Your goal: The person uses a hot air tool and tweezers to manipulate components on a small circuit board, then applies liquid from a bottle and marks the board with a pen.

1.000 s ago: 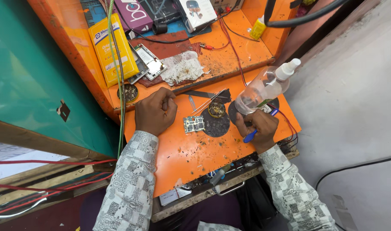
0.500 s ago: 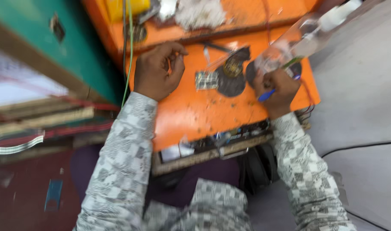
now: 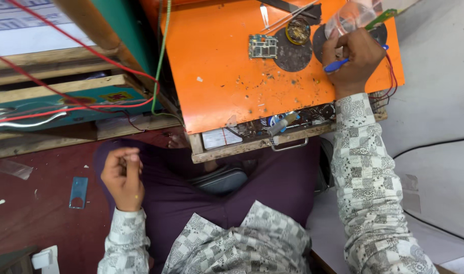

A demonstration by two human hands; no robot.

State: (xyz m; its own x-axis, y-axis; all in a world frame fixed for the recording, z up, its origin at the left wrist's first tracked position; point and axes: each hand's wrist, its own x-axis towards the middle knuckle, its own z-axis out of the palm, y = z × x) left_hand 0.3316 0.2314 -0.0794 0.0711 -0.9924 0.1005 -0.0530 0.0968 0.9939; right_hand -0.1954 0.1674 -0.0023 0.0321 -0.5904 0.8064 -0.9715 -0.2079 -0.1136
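Note:
My right hand [image 3: 351, 58] is closed around a clear plastic bottle [image 3: 351, 18] and a blue-handled, green-tipped tool [image 3: 336, 65] at the far right of the orange table [image 3: 216, 76]. A small circuit board [image 3: 263, 46] lies on the table left of that hand, beside a dark round pad [image 3: 293, 57] with a small brass-coloured tin [image 3: 298, 33] on it. My left hand [image 3: 123, 177] hangs low over my purple-clad lap, off the table. Its fingers are curled together and I see nothing in them.
A shallow drawer [image 3: 252, 139] full of small parts sticks out under the table's front edge. A green cabinet with red wires [image 3: 64, 109] stands on the left. A grey-blue phone cover [image 3: 78, 192] lies on the dark red floor. A black cable [image 3: 435, 142] crosses the grey floor.
My left hand has come off the table beside the circuit board and dropped to my lap. The view has tilted down. My right hand keeps the bottle and the tool.

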